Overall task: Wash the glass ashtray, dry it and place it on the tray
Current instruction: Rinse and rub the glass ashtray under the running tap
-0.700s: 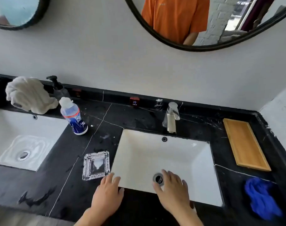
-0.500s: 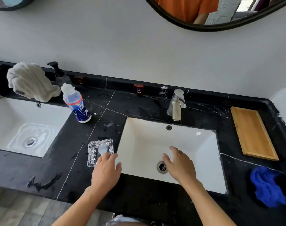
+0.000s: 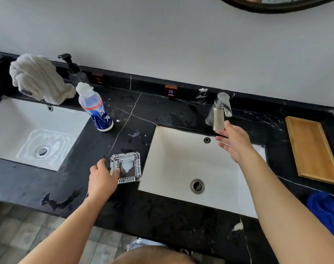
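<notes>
The square glass ashtray [image 3: 128, 167] rests on the black counter just left of the right sink [image 3: 181, 164], with a white smear in its hollow. My left hand [image 3: 102, 179] has its thumb and fingers on the ashtray's left near corner. My right hand [image 3: 234, 142] is stretched over the sink with fingers apart, right under the spout of the metal tap [image 3: 218, 113], holding nothing. No water is visibly running. The wooden tray [image 3: 313, 149] lies on the counter at the far right.
A blue bottle [image 3: 95, 109] stands behind the ashtray, a pump dispenser [image 3: 72, 69] and a white towel [image 3: 38, 79] farther left. A second sink [image 3: 19, 134] holds water at left. A blue cloth [image 3: 326, 210] lies near the right front edge.
My left hand has slid forward and taken hold of the ashtray's corner. My right hand has gone from the sink's near edge up to the tap spout. The view tilted down.
</notes>
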